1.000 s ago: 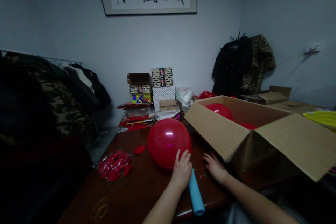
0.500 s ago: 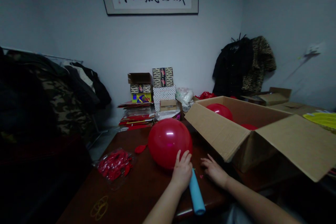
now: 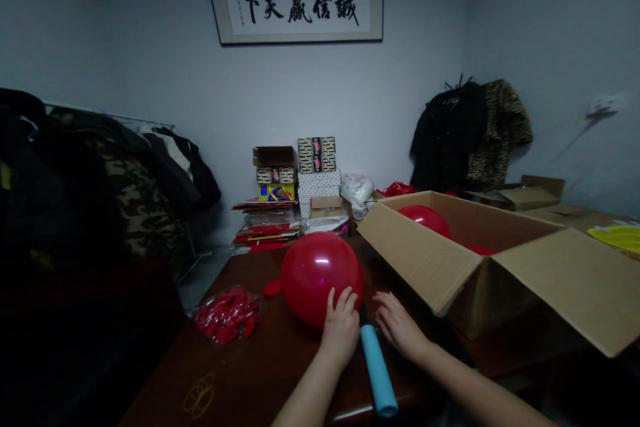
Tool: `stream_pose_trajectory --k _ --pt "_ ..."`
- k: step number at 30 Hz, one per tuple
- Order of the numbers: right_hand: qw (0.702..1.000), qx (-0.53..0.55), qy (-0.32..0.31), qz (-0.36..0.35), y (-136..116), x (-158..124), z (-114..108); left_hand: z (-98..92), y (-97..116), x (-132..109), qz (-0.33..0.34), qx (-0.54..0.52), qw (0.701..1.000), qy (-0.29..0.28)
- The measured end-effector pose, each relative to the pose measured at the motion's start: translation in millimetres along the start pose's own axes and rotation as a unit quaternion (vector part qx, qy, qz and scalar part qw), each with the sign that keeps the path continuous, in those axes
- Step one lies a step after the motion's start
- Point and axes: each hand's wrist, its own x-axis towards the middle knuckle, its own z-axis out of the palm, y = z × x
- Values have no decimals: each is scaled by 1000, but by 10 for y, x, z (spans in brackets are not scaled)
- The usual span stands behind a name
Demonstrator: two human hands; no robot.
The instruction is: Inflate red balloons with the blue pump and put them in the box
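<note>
An inflated red balloon (image 3: 318, 275) rests on the dark wooden table (image 3: 280, 367). My left hand (image 3: 341, 327) lies against its near side with fingers stretched up onto it, close to the balloon's neck. A light blue hand pump (image 3: 378, 371) points from the table's front edge toward the balloon. My right hand (image 3: 399, 325) sits just right of the pump's tip, fingers spread and resting on the table. Whether the balloon is attached to the pump is hidden by my hands.
An open cardboard box (image 3: 480, 267) with red balloons (image 3: 425, 217) inside stands at the right. A clear bag of uninflated red balloons (image 3: 227, 315) lies left, yellow rubber bands (image 3: 200, 395) nearer. Stacked boxes (image 3: 300, 177) and papers sit at the back; coats hang both sides.
My right hand has slid left toward the pump's tip and the balloon. The view has tilted slightly downward. My left hand stays on the balloon.
</note>
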Motion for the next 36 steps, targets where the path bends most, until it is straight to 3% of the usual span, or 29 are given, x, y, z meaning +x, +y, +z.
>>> stream_pose_trajectory --k 5,13,20,36 --pt "998 42 34 -12 -445 367 -228 -322 -152 5 -46 -24 997 50" --pt "996 61 53 -47 -852 672 -152 -736 -406 -208 -67 -55 995 57" --pt "993 50 39 -95 -1099 861 -125 -887 -570 -360 -96 -96 987 87" --pt "993 31 20 -110 -1259 973 -136 -1041 -693 -390 -117 -122 982 83"
